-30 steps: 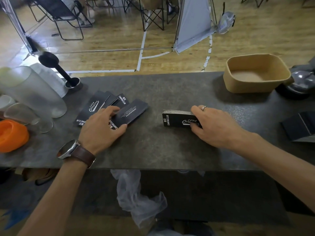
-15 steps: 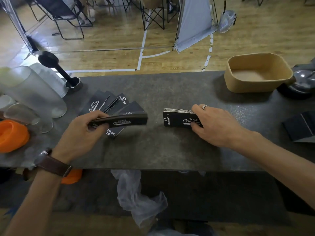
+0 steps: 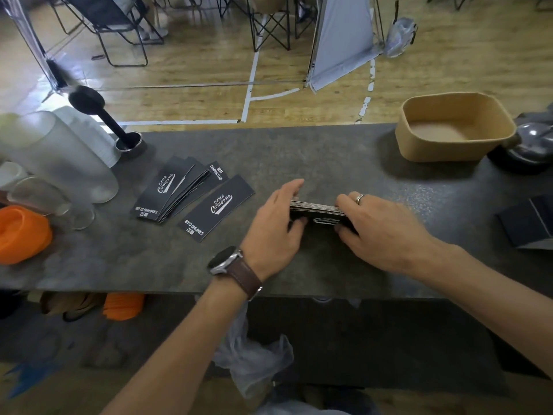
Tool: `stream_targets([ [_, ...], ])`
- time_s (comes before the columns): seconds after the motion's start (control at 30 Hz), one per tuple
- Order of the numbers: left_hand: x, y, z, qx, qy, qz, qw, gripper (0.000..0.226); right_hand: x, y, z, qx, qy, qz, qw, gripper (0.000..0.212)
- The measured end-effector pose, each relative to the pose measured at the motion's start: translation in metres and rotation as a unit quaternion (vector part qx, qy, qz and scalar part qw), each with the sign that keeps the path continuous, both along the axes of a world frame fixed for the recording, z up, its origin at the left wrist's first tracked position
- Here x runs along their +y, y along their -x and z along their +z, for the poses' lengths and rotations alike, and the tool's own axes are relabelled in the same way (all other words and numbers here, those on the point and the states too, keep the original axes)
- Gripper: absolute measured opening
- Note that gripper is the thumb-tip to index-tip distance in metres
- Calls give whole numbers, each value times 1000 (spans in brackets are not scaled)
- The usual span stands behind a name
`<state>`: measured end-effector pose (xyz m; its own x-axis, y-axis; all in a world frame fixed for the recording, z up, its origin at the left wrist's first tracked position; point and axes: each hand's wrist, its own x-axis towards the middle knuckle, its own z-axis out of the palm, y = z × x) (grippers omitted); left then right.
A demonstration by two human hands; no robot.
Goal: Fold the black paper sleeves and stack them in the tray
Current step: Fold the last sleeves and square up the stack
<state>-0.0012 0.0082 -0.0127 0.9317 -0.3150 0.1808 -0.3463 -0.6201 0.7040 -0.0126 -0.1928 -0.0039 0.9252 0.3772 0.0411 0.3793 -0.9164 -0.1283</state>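
Note:
A stack of folded black paper sleeves [image 3: 317, 211] with white lettering lies at the middle of the dark table. My left hand [image 3: 276, 224] grips its left end, fingers along the far side and thumb on the near side. My right hand [image 3: 378, 227], a ring on one finger, holds the right end, fingers over the top and thumb at the near side. One flat unfolded sleeve [image 3: 216, 208] lies just left of my left hand. Beyond it sits a fanned pile of several more sleeves [image 3: 172, 191]. The tan tray [image 3: 419, 146] stands at the far right with nothing inside.
Frosted plastic cups [image 3: 62, 157] and an orange object [image 3: 21, 232] crowd the left end. A black stand [image 3: 104, 121] rises at the back left. A metal kettle [image 3: 535, 142] and a dark paper bag [image 3: 529, 224] sit at the right. The table's front edge runs just below my wrists.
My left hand lifted a sleeve off the loose pile, carried it right and now grips the stack's left end. My right hand stayed on the stack.

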Motion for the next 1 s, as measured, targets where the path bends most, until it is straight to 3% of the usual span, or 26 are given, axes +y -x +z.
stream_targets([
  [0.23, -18, 1, -10, 18, 54, 16, 998, 71, 1, -6, 2, 0, -21, 1, 1000, 16],
  [0.37, -16, 2, -14, 15, -18, 8, 1000, 72, 4, -10, 1, 2, -12, 0, 1000, 20],
  [0.5, -10, -2, -15, -43, -173, 21, 984, 81, 3, -11, -1, -19, -7, 0, 1000, 22],
  [0.63, -8, -8, -10, -50, -179, 21, 982, 63, 2, -13, 0, -15, -17, -11, 1000, 20],
  [0.8, -3, -5, -7, -135, -270, 37, 953, 27, -17, -11, -1, 19, -150, -42, 988, 18],
  [1.0, -12, -5, -1, -41, -168, -14, 985, 18, -17, -6, -8, -36, -147, -57, 987, 19],
])
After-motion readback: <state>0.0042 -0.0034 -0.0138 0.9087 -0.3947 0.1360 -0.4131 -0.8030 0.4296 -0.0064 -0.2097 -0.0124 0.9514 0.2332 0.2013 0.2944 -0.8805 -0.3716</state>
